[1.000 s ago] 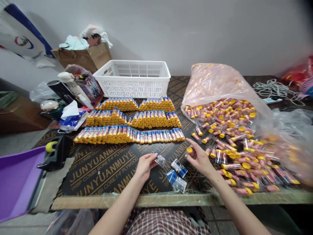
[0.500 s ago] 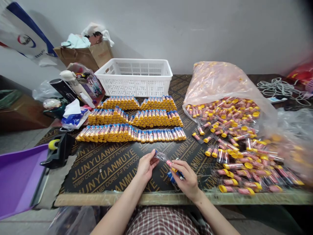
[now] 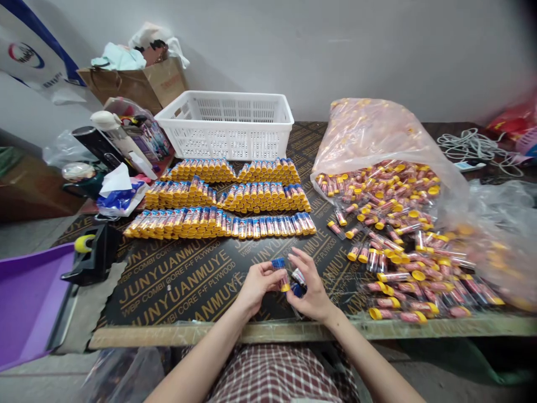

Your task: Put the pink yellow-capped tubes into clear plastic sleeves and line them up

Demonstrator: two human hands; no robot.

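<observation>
Near the table's front edge my left hand (image 3: 259,286) pinches a small clear tube (image 3: 282,274) with a blue top and a yellow bottom cap, held roughly upright. My right hand (image 3: 309,285) is just right of the tube, thumb and fingers apart, nothing gripped between them. Small blue-and-white pieces (image 3: 297,282) lie on the table, partly behind the right hand. Farther back, stacked rows of similar tubes (image 3: 188,221) lie with yellow ends facing me. At the right is a loose heap of yellow-capped tubes (image 3: 403,252), spilling from a translucent pink bag (image 3: 369,129).
A white plastic basket (image 3: 229,137) stands behind the rows. At left are a black tape dispenser (image 3: 98,257), a purple tray (image 3: 33,302), a tissue pack (image 3: 119,196) and bottles (image 3: 98,148). White cables (image 3: 478,148) lie at the back right.
The tube has turned from slanted between both hands to upright in my left hand. My right hand has let go and opened. The whole view has shifted slightly.
</observation>
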